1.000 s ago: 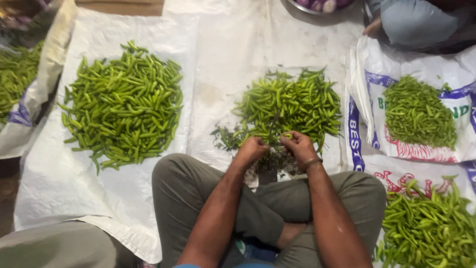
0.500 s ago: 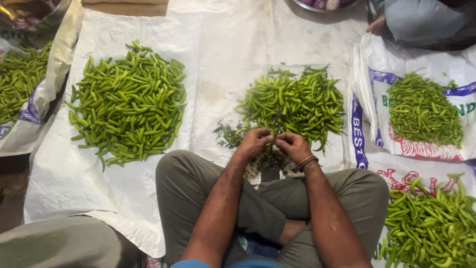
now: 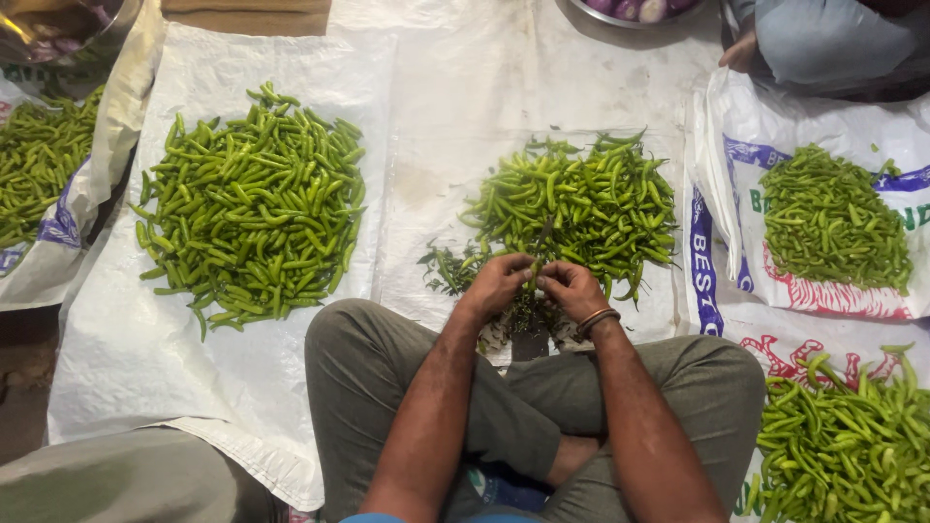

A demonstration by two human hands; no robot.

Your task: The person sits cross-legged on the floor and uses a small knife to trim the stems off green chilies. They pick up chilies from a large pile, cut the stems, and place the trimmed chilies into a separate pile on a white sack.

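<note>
A green chilli (image 3: 536, 274) was pinched between the left hand (image 3: 496, 284) and the right hand (image 3: 573, 290), both clenched on it just above the near edge of the middle chilli heap (image 3: 572, 205), close enough to draw from. Loose stems (image 3: 448, 269) lay beside the hands, while a larger heap (image 3: 254, 205) sat well apart on the white sack sheet (image 3: 116, 358).

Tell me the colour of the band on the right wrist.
The wrist band looks dark brown with a lighter edge, just behind the right hand; the head view shows it.
</note>
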